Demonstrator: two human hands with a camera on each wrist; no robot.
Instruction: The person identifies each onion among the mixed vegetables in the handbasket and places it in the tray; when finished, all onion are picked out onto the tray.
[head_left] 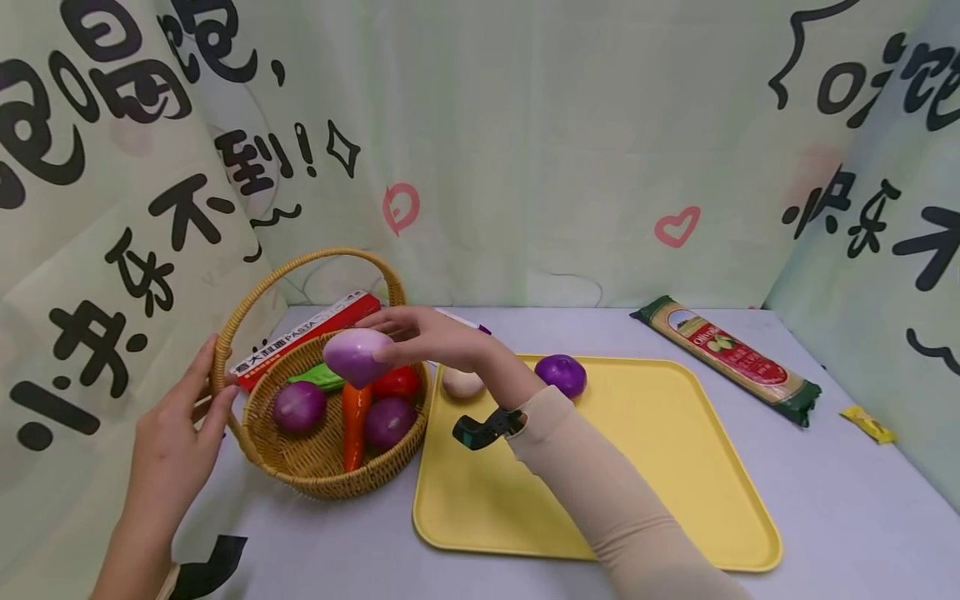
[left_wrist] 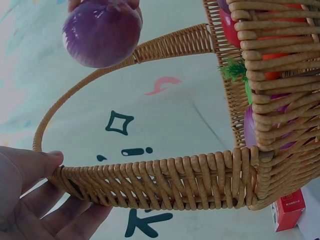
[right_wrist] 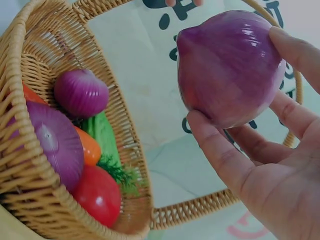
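My right hand (head_left: 442, 337) pinches a purple onion (head_left: 352, 357) between thumb and fingers, above the wicker basket (head_left: 315, 483). The right wrist view shows that onion (right_wrist: 232, 70) whole, apart from the basket's contents. With its fingers and thumb my left hand (head_left: 172, 442) grips the side of the upright basket handle (left_wrist: 160, 180). Inside the basket lie two purple onions (head_left: 300, 407), an orange carrot (head_left: 355, 425), a red tomato (right_wrist: 100, 195) and a long green vegetable (right_wrist: 102, 135). The carrot's leafy top (right_wrist: 120, 175) shows beside the tomato.
Right of the basket is a yellow tray (head_left: 630, 467), bearing a pale round vegetable (head_left: 461, 382) and a purple onion (head_left: 561, 375). A red pasta box (head_left: 300, 333) lies behind the basket. A green-ended packet (head_left: 735, 358) and a small yellow packet (head_left: 868, 424) lie at the right. Printed curtains surround the table.
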